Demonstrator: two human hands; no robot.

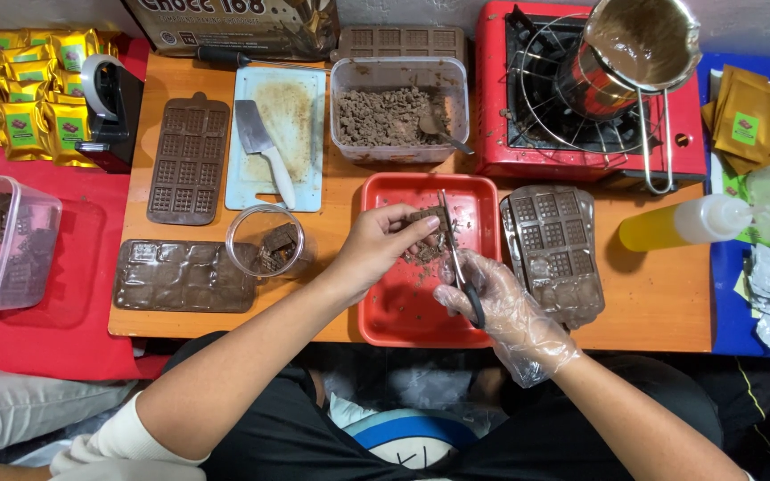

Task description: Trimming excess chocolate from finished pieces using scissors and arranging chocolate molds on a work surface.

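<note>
My left hand [376, 245] is bare and pinches a small brown chocolate piece [422, 215] over a red tray [385, 316]. My right hand [496, 307], in a clear plastic glove, grips black-handled scissors [454, 254] whose blades point up toward that piece. Chocolate crumbs [421, 254] lie in the tray below it.
Brown chocolate moulds [189, 158] [184, 276] [554, 245] lie on the wooden table. A clear bowl [265, 240] holds chocolate pieces. Behind are a cutting board with cleaver [265, 142], a tub of crumbled chocolate [394, 111], a red stove with pot [617, 53], and a yellow squeeze bottle [679, 223].
</note>
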